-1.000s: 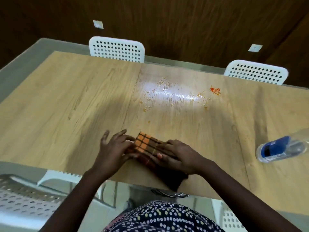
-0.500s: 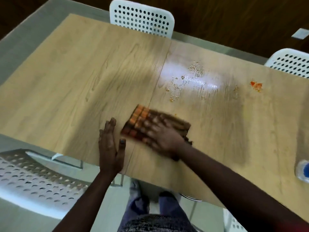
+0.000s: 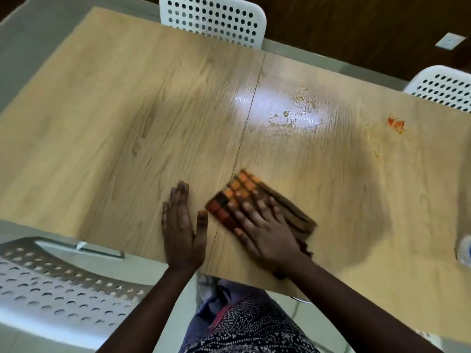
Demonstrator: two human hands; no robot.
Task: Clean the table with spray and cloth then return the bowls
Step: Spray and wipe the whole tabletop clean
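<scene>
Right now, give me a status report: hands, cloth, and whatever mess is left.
Right hand flat on cloth. Left hand flat on table. Crumbs, red smear beyond cloth, unwiped.

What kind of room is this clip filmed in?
Probably a dining or canteen room: a long wooden table with food crumbs and an orange stain, and white perforated chairs around it.

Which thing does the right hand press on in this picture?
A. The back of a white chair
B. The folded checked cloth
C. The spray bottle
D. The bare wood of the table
B: the right hand lies flat with spread fingers on the folded checked cloth, while the left hand rests flat on the table beside the cloth.
</scene>
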